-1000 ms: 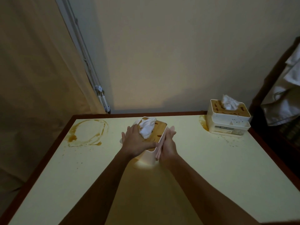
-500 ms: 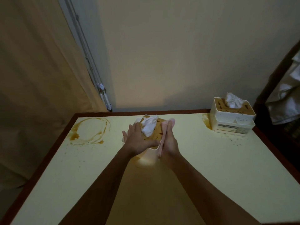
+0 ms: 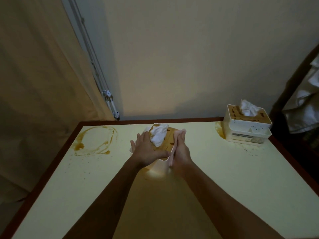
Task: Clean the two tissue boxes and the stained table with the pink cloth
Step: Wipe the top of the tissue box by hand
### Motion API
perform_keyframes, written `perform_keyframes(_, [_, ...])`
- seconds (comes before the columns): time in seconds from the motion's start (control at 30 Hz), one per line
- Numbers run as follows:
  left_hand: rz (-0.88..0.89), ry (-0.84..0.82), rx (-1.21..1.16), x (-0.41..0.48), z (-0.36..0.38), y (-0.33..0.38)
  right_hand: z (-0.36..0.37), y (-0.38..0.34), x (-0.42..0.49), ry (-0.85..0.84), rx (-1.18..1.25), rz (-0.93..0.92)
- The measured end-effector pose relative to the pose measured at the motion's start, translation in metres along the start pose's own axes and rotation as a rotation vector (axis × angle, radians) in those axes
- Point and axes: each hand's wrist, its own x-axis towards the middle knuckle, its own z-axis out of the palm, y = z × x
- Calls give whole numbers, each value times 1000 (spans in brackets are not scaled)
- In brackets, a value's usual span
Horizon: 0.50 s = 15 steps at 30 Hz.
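A white tissue box (image 3: 160,163) with a brown stained lid stands at the middle of the pale yellow table (image 3: 224,178), a white tissue sticking out of its top. My left hand (image 3: 148,149) lies flat on the lid with its fingers spread. My right hand (image 3: 181,150) presses the pink cloth (image 3: 172,150) flat against the box's right side, fingers straight. A second white tissue box (image 3: 245,133), also stained on top, stands at the table's far right corner.
A brown ring-shaped stain (image 3: 96,140) marks the far left of the table, and more stain and specks lie around the second box. The table has a dark red-brown edge (image 3: 43,173). A curtain hangs at left, dark furniture with cloth at right.
My right hand with the cloth has slid along the box's right side, first away from me and now a little back. My left hand stays on the lid.
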Motion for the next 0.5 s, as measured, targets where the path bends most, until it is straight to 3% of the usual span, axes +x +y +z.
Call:
perform_keyframes(0.17, [0, 3, -12, 0, 0, 0, -12, 12, 1, 57, -136, -23])
perform_keyframes(0.3, [9, -6, -24, -1, 0, -1, -22, 42, -23, 3, -141, 27])
perform_keyframes(0.4, [9, -7, -19, -2, -1, 0, -23, 24, -20, -15, -168, -7])
perform_keyframes(0.5, [-2, -15, -11, -4, -3, 3, -18, -8, 3, 109, -175, 38])
